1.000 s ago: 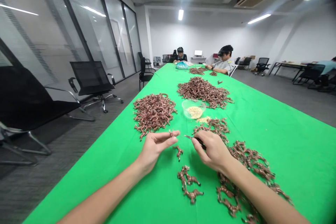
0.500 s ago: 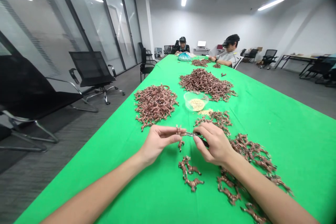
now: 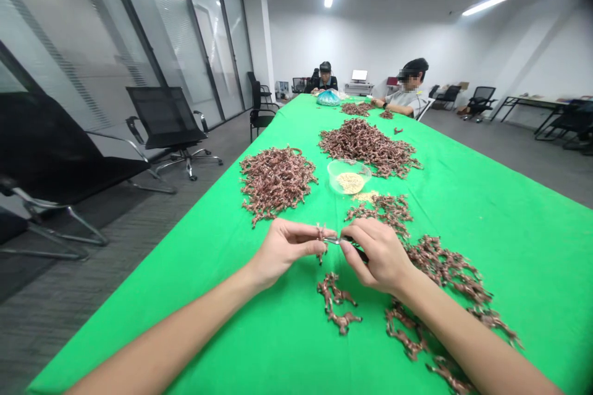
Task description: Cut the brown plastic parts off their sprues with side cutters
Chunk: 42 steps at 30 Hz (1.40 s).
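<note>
**Left hand** (image 3: pixel 283 253): fingers and thumb pinched together, holding a little knobbly brown piece (image 3: pixel 320 241) up at the fingertips, above the green tablecloth (image 3: pixel 152 315).

**Right hand** (image 3: pixel 377 256): fingers curled and pressed around a small tool (image 3: pixel 336 241) with a dark grip and a thin metal tip.

**Between the hands:** the metal tip points at the brown piece and reaches it or comes just beside it (too small to tell if they touch).

**Work in hand:** one piece held up in one hand, with the tool brought to it by the other.

**Under the hands:** two small brown clumps (image 3: pixel 336 302) (image 3: pixel 403 333), the second near a third at the lower edge of the view (image 3: pixel 449 376).

**Right of the hands:** one loose trail of brown pieces (image 3: pixel 447 268).

**Ahead:** one middling pile (image 3: pixel 380 213), then a clear plastic bowl (image 3: pixel 359 168) of pale grains (image 3: pixel 350 182), with a few more grains spilled just in front of it (image 3: pixel 365 196).

**Big heaps:** two, one on the left of the table (image 3: pixel 277 182) and one beyond the bowl (image 3: pixel 368 147).

**Far end:** two small heaps (image 3: pixel 356 109) (image 3: pixel 386 115) and a blue bag (image 3: pixel 328 99).

**People:** two others, one at the end of the table (image 3: pixel 325 81) and one along its right side (image 3: pixel 407 99), both with their hands at the table.

**Chairs:** three black ones along the left side (image 3: pixel 55 148) (image 3: pixel 165 114) (image 3: pixel 257 114).
</note>
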Each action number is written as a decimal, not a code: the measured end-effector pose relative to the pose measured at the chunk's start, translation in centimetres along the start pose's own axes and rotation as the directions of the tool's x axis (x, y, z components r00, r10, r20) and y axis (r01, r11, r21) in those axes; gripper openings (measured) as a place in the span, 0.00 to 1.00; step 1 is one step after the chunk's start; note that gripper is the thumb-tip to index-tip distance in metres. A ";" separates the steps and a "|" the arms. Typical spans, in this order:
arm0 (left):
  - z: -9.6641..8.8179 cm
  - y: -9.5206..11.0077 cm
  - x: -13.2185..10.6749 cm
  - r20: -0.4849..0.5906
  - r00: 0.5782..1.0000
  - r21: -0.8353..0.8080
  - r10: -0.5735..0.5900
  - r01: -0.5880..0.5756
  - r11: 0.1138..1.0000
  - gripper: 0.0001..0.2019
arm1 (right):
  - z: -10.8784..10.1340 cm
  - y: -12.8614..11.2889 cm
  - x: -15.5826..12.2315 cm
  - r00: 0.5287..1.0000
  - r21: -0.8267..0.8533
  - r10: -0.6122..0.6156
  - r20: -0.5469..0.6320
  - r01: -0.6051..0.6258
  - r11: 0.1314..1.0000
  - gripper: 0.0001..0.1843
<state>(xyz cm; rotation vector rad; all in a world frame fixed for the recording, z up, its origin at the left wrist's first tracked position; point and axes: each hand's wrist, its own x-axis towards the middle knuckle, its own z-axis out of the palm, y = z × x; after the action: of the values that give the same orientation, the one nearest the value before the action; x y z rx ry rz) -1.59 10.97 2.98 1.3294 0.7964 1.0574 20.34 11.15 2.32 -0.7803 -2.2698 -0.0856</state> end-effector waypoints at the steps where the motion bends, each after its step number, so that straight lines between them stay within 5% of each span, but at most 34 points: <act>1: 0.0 0.0 0.0 0.005 1.000 0.003 -0.003 0.003 1.000 0.14 | 0.0 0.0 0.0 1.000 0.001 -0.001 -0.001 0.001 1.000 0.12; 14: 0.1 -0.1 0.0 0.007 1.000 -0.007 -0.006 0.006 1.000 0.14 | 0.1 -0.1 0.0 1.000 0.012 0.003 -0.001 -0.003 1.000 0.14; 18: 0.1 0.4 -0.1 -0.007 0.999 0.072 0.053 -0.052 0.996 0.13 | -0.4 -0.9 0.3 0.987 0.202 0.137 0.081 -0.151 0.968 0.18; 23: 0.0 1.9 -0.3 0.051 0.989 0.257 0.141 -0.149 0.955 0.11 | -1.5 -1.8 0.6 0.899 0.412 0.288 0.329 -0.411 0.813 0.27; 26: -0.1 2.2 -0.4 0.054 0.987 0.291 0.149 -0.158 0.943 0.10 | -1.7 -1.8 0.5 0.868 0.439 0.304 0.393 -0.467 0.768 0.28; 31: -0.2 1.0 -0.2 -0.002 0.999 0.111 0.043 -0.042 0.993 0.12 | -1.1 -1.5 0.1 0.976 0.208 0.207 0.067 -0.216 0.954 0.16; 34: -0.2 0.3 -0.1 0.010 1.000 -0.013 0.002 -0.001 1.000 0.11 | -1.0 -1.1 0.0 0.994 0.014 0.087 -0.071 -0.086 0.996 0.11; 42: 0.3 0.3 -0.5 0.050 0.995 -0.093 -0.083 0.088 0.992 0.12 | -1.2 -0.8 0.2 0.992 -0.247 -0.085 -0.089 0.061 0.967 0.10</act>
<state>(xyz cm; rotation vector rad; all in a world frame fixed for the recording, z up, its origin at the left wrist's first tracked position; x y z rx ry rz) -1.50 10.41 3.23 1.2246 0.7530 0.9817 20.52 10.21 3.44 -0.7990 -2.2184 -0.4367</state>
